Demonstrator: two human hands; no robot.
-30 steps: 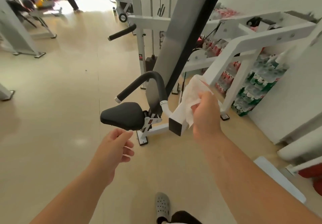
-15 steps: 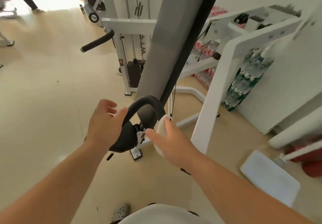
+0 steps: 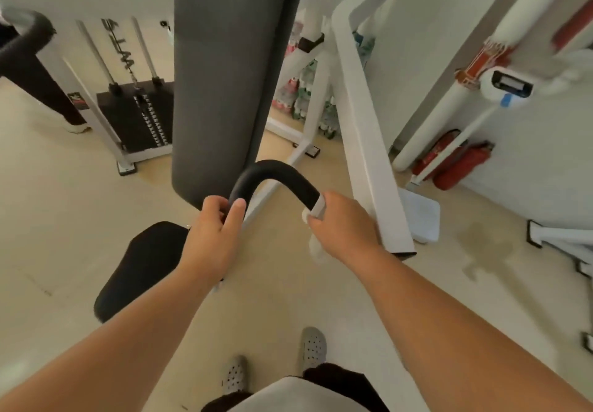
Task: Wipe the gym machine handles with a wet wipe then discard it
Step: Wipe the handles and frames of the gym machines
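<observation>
Black handle clamped at both ends. Left fingers and thumb curl round left leg. Right fingers wrap right leg at white collar, pressing wipe to it; white folds poke out below palm. Handle arches as inverted U, span running left-right, both legs pointing down. Left hand back up, wrist straight, forearm from lower left, above dark seat. Right hand back up, forearm from lower right, beside white beam. Grey pad upright just behind arch.
</observation>
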